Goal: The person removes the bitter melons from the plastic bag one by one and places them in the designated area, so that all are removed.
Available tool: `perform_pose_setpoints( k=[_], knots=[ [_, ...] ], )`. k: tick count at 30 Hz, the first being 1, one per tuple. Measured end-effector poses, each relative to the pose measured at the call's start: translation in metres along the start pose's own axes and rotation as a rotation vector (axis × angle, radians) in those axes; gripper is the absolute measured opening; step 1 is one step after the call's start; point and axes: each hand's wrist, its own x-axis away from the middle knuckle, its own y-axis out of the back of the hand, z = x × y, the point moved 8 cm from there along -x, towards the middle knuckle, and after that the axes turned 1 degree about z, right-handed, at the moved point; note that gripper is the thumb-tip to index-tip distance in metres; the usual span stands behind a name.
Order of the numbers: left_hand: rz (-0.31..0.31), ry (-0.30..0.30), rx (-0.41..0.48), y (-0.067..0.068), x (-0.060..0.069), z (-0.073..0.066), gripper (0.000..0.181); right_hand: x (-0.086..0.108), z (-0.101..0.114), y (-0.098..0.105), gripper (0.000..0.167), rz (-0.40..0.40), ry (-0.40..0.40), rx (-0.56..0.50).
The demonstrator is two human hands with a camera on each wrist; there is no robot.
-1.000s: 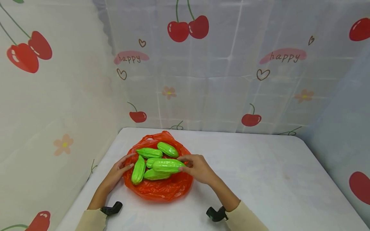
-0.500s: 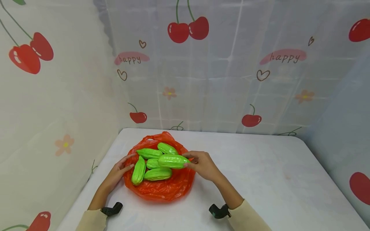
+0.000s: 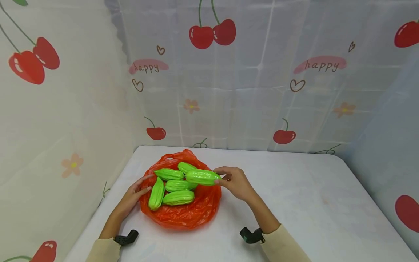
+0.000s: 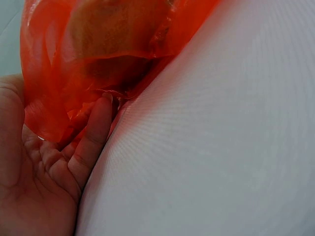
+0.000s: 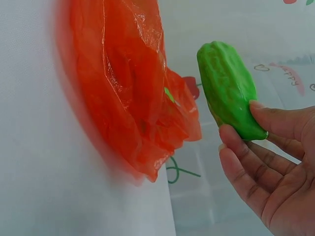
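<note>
Head view: right hand [image 3: 236, 185] pinches ridged gourd [image 3: 201, 177]; left hand [image 3: 132, 193], relaxed, touches crinkled bag [image 3: 193, 216].

Your right hand [image 5: 278, 179]: pinches the gourd [image 5: 227, 88] by one end.
Gourd: green, ridged, apart from the bag [image 5: 129, 91].
Bag: red, crumpled, on the white table [image 5: 39, 172].

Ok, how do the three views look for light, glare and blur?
Head view: bright, small glints on the ridged, elongated green vegetable in the right hand; left wrist view: dim, the left hand shaded and the crinkled red plastic bag soft in detail; right wrist view: brighter, glare streaks on the bag, a reddish shadow beside it on the white tabletop.
</note>
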Motion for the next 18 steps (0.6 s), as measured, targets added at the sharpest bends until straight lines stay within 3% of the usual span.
perform_pose_setpoints(
  k=[18],
  knots=[
    [0.004,-0.002,-0.001,0.0,0.0,0.002,0.053,-0.001,-0.014,0.028,0.036,-0.091,-0.034,-0.012]
  ],
)
